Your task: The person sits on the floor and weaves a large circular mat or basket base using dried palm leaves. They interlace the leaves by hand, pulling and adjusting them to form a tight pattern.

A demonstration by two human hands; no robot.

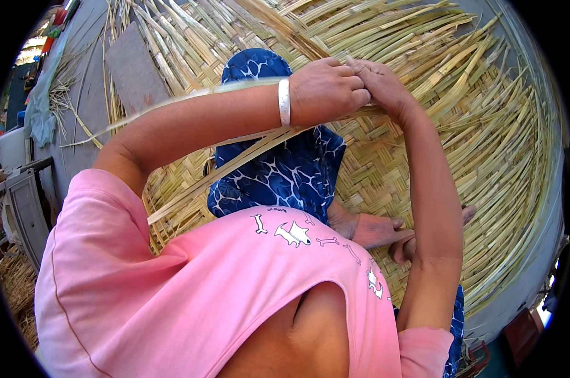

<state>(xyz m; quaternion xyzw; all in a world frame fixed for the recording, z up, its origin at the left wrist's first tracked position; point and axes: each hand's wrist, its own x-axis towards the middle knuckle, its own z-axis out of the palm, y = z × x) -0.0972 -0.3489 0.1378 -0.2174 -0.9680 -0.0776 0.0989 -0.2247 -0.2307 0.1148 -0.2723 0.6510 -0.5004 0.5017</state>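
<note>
My left hand (329, 91), with a silver bangle (284, 103) at the wrist, is curled closed around pale split-reed strips (247, 154). The strips trail from it toward the lower left, past my forearm. Pressed up against it, my right hand (383, 88) has its fingers bent and closed on the same strips; its thumb side is partly hidden. Both hands are over a woven reed mat (386, 170) with a herringbone pattern, on which I sit. Many unwoven strip ends (518, 183) fan out along its right side and far edge.
My bent knee in blue patterned trousers (266, 170) lies under the strips, and my bare feet (376, 230) rest on the mat. A flat grey board (137, 69) lies at the far left. Loose straw, a bluish plastic sheet (42, 116) and a grey wooden stool-like frame (26, 201) stand further left.
</note>
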